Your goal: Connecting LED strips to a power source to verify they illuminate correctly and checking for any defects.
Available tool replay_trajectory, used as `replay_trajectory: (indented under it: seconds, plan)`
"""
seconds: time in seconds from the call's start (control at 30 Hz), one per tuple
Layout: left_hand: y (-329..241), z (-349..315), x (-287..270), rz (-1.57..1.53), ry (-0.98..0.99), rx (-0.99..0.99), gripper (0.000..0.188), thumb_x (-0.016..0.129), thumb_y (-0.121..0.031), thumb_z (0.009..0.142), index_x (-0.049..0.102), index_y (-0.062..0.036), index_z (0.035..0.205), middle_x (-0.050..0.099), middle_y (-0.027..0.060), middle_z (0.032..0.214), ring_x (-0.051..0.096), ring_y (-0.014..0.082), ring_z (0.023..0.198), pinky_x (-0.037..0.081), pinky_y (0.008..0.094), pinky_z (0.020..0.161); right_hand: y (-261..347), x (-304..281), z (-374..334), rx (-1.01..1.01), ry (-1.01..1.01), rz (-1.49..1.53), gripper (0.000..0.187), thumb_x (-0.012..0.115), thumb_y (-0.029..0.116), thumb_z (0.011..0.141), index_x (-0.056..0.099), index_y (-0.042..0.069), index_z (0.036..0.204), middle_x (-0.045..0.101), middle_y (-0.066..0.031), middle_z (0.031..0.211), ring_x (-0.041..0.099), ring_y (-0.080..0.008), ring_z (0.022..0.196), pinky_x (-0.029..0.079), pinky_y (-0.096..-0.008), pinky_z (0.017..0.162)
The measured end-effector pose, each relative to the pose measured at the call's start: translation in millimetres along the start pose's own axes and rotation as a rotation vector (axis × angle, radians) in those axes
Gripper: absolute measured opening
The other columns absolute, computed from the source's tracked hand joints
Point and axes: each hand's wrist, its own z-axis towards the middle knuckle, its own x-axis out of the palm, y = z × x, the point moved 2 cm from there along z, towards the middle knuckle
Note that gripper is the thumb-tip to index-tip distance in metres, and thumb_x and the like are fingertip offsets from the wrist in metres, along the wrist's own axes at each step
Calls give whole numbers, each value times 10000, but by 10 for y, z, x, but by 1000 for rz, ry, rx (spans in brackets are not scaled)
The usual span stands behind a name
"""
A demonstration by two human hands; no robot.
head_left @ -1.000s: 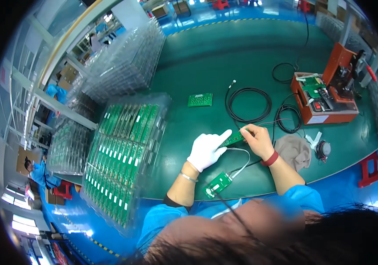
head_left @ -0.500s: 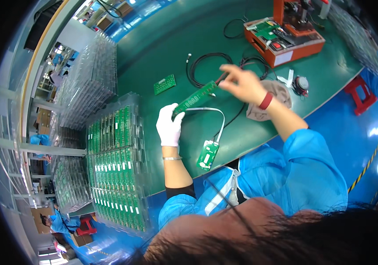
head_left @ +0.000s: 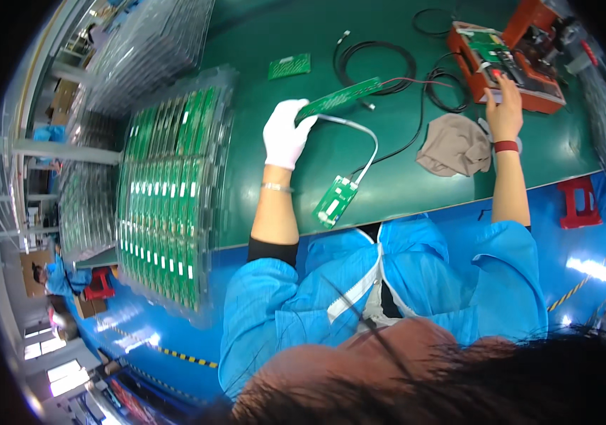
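In a white glove, my left hand (head_left: pixel 286 133) is closed on one end of a long narrow green circuit board (head_left: pixel 349 98), which is raised over the green table. From the board's far end a thin red wire (head_left: pixel 416 80) runs right. A white cable (head_left: pixel 369 133) links the held board's side to a smaller green circuit board (head_left: pixel 335 201) near the front edge. My bare right hand (head_left: pixel 505 113) has its fingers stretched out, and a fingertip is at the lit red switch (head_left: pixel 497 73) of an orange box (head_left: pixel 542 103). Whether it presses cannot be seen.
A crumpled beige cloth (head_left: pixel 453 145) lies left of my right wrist. Coiled black cable (head_left: pixel 377 44) and a loose green board (head_left: pixel 289 66) lie farther back. Clear trays (head_left: pixel 211 142) of circuit boards stand at the left. A red stool (head_left: pixel 579 203) is on the floor, right.
My right hand has left the held board's far end and moved right to the orange box's switch, which now glows. My left hand still holds the long board. The whole view has shifted.
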Motion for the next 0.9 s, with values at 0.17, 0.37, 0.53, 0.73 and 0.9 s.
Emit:
replay_trajectory:
  seconds: [0.17, 0.37, 0.53, 0.73, 0.9]
  plan:
    - [43, 43, -11, 1, 12, -7, 351, 748, -129, 731, 676, -52, 1066, 664, 75, 1052, 642, 232, 904, 505, 306, 827, 587, -23, 87, -21, -123, -59, 458, 693, 268, 858, 589, 70, 1257, 611, -79, 1284, 547, -278, 1207, 432, -355, 1008]
    - [-53, 28, -9, 7, 28, 8, 361, 750, -121, 718, 682, -64, 1068, 661, 66, 1067, 641, 225, 910, 503, 300, 831, 1811, 44, 76, 195, 632, 934, 322, 565, 220, 953, 600, 75, 1239, 674, -45, 885, 625, -191, 768, 498, -278, 711]
    - [-58, 56, 61, 0, 28, 51, 359, 725, -139, 732, 678, -68, 1080, 659, 57, 1055, 637, 213, 900, 505, 295, 805, 1912, 310, -157, 297, 751, 1282, 245, 493, 158, 987, 635, 59, 1160, 639, -35, 768, 579, -126, 679, 482, -236, 660]
    - [-55, 42, -84, -339, 73, -395, 276, 636, -142, 843, 658, -43, 1100, 661, 77, 971, 641, 186, 821, 516, 288, 732, 1855, 411, -244, 432, 754, 1400, 229, 464, 122, 997, 653, 39, 1094, 613, -33, 740, 577, -105, 688, 476, -221, 658]
    - [83, 37, -63, -715, 20, -718, 245, 536, -175, 936, 637, -3, 1079, 651, 107, 876, 632, 161, 691, 522, 281, 647, 1863, 362, -224, 462, 772, 1404, 234, 455, 123, 1007, 622, -3, 1112, 622, -56, 864, 563, -107, 731, 476, -223, 711]
